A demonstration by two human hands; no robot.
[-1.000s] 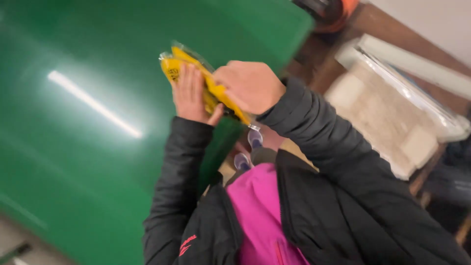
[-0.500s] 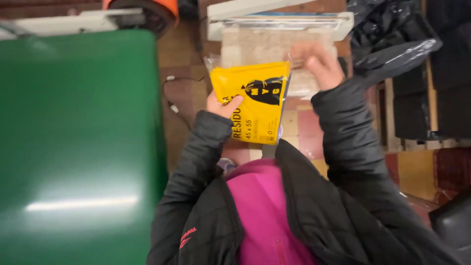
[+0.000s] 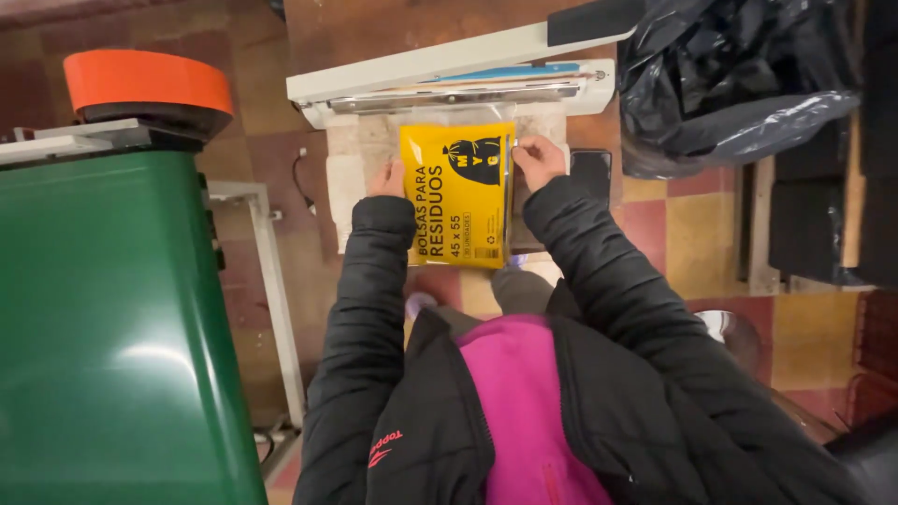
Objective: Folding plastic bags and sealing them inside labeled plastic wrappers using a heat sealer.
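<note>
A flat yellow packet in a clear plastic sleeve (image 3: 460, 192) is held between both hands, its top edge lying at the jaws of a white heat sealer (image 3: 449, 75). My left hand (image 3: 385, 178) grips the packet's left edge. My right hand (image 3: 538, 157) pinches its upper right corner. Both arms wear black jacket sleeves over a pink top.
A large green bin (image 3: 103, 318) with an orange and black lid (image 3: 145, 89) stands at the left beside a white frame (image 3: 271, 281). A black plastic bag (image 3: 739, 75) sits at the upper right. Dark stacked items (image 3: 814, 215) lie at the right, over a tiled floor.
The view swung from the green bin to the sealer. The packet, first folded in my hands, is now flat and has moved up to the sealer's jaws.
</note>
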